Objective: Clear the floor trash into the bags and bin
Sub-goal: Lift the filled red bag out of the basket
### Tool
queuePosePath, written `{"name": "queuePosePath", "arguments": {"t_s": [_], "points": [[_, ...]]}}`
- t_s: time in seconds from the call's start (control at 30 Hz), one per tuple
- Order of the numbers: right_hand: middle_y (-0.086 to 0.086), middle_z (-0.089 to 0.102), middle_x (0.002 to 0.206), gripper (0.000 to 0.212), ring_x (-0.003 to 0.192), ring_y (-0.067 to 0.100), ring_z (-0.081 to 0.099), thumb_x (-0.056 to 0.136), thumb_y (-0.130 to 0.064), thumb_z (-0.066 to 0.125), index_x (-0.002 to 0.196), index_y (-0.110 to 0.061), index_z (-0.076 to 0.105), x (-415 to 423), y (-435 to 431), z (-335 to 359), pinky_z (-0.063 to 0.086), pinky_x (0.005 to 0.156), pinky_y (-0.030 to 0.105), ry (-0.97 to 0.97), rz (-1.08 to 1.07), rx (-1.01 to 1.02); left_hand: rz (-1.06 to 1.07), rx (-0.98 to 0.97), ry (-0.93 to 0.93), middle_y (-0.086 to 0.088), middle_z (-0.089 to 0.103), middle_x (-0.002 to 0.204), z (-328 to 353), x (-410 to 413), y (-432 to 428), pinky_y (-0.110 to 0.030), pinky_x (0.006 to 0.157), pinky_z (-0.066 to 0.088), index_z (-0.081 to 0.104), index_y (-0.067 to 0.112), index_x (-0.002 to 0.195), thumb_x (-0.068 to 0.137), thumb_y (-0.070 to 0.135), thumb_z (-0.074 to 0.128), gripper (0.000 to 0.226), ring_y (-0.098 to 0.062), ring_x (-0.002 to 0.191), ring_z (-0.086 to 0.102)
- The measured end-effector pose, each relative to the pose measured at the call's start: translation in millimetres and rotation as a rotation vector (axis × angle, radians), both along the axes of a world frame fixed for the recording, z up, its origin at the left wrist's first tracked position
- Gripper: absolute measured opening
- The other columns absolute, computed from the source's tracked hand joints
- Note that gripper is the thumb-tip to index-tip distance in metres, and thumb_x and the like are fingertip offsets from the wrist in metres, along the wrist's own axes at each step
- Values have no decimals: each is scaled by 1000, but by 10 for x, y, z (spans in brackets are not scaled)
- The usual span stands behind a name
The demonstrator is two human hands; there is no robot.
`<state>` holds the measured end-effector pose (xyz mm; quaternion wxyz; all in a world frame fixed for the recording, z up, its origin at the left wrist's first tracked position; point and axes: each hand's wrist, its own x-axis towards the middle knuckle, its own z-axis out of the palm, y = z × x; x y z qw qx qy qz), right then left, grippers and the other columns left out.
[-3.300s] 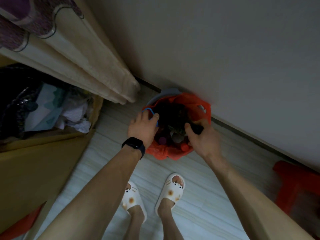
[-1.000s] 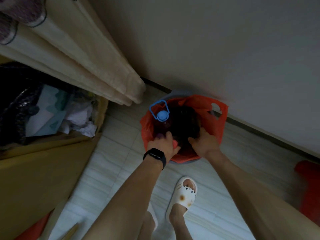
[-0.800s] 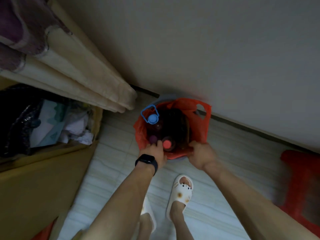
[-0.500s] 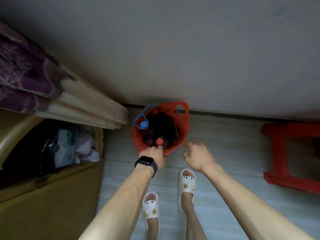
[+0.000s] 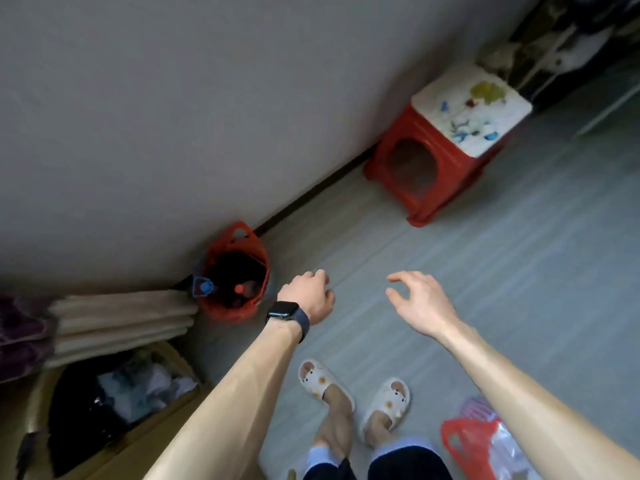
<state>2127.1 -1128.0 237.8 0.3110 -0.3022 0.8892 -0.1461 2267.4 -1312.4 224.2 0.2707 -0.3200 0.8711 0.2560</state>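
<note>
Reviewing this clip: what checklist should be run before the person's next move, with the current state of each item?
1. Left hand free: ok, fingers loosely curled, nothing seen in it.
2. Right hand free: ok, fingers spread, empty.
3. Red-bagged bin upright by the wall: ok.
4. Room left in the bin: cannot tell; a red bottle cap and a blue cap sit near the rim.
5. Second red bag at hand: ok, on the floor beside the right forearm.
6. Its mouth open: cannot tell, partly out of frame.
</note>
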Motion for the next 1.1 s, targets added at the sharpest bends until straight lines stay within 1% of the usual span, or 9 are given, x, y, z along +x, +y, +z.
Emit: {"name": "queuePosePath", "arguments": {"t_s": [0.23,0.37,0.43,0.5,0.53,0.63,0.77,0.9,1.1], "points": [[10,69,116,26,111,30,62,89,-28,67,114,-19,70,-244,2090,836,41,95,30,44,-524,-37,-353,22,45,-4,60,124,806,-924,1579,-38,91,50,52,25,127,93,42,44,38,-26,114,57],[6,72,113,25,107,25,66,87,-25,70,111,-17,71,-44,3220,920,44,94,30,50,-854,-67,-612,34,54,-2,61,125,992,-1236,2532,-40,90,51,52,27,127,93,43,44,39,-25,113,59],[7,73,110,24,104,26,67,87,-22,70,110,-16,71,129,3657,838,49,95,35,-3,-1030,-86,-741,45,39,-2,60,126,976,-1345,2912,-40,90,51,51,27,128,93,42,43,39,-25,112,59],[9,73,110,21,106,29,67,87,-18,68,107,-13,71,366,4096,694,49,96,42,-55,-1198,-102,-868,48,4,-2,60,127,893,-1447,3308,-40,92,50,50,27,129,94,42,43,39,-26,113,58],[10,72,110,20,106,29,66,87,-18,67,106,-14,71,506,4271,602,49,95,43,-71,-1257,-88,-918,47,-20,-2,59,128,840,-1479,3461,-40,93,49,50,26,130,94,41,43,40,-26,113,58],[7,72,111,25,106,28,66,88,-29,66,110,-19,70,997,4742,356,51,89,34,-147,-1406,17,-1094,21,-84,-4,57,130,650,-1547,3942,-40,93,49,48,26,132,95,42,42,40,-28,114,57],[2,73,111,22,103,26,66,90,-38,61,104,-23,68,1544,5153,-94,45,80,28,-276,-1562,83,-1282,-25,-122,-5,54,133,338,-1589,4469,-41,94,46,45,25,134,97,42,41,41,-29,118,54],[2,67,126,43,116,24,61,90,-44,60,126,-21,57,1925,5411,-597,41,88,25,-451,-1741,88,-1375,-76,-135,-5,52,134,-18,-1622,4899,-41,95,46,42,25,138,96,40,43,44,-28,121,52],[4,61,134,52,124,28,55,92,-48,55,135,-20,48,2106,5596,-1594,41,100,31,-632,-1886,1,-1425,-100,-177,-4,50,137,-905,-1651,5528,-41,100,42,39,26,141,96,39,45,47,-26,126,48]]}}
